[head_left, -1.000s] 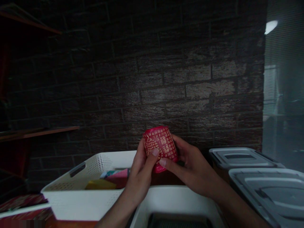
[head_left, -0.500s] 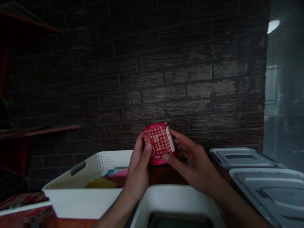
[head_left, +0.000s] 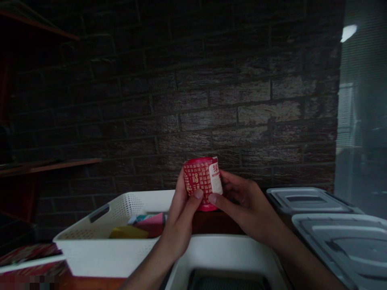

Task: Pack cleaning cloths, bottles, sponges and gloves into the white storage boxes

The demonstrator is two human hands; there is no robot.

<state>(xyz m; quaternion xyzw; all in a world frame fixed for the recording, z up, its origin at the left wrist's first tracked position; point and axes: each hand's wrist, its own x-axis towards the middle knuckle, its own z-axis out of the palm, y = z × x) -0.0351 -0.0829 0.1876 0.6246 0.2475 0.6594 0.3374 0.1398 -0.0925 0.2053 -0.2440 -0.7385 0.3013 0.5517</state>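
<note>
A red cylindrical canister [head_left: 204, 179] with gold characters and a white label on its right side is held up in front of the brick wall. My left hand [head_left: 179, 213] wraps its left side, the thumb lying across the lower front. On the other side my right hand [head_left: 246, 205] grips it, thumb on the lower front and fingers behind. The canister stands nearly upright, above and behind a white bin [head_left: 223, 245]. Its back and most of my fingers' tips are hidden.
Left of my hands is a white perforated basket [head_left: 102, 255] holding a yellow item [head_left: 128, 232] and a pink item [head_left: 152, 222]. Grey lidded boxes [head_left: 347, 237] stand at the right. Wooden shelves [head_left: 60, 165] jut out at the left. A dark brick wall [head_left: 196, 100] rises behind.
The canister has turned between my hands, so more of the white label shows and the large gold characters sit further left. My left hand has shifted slightly right.
</note>
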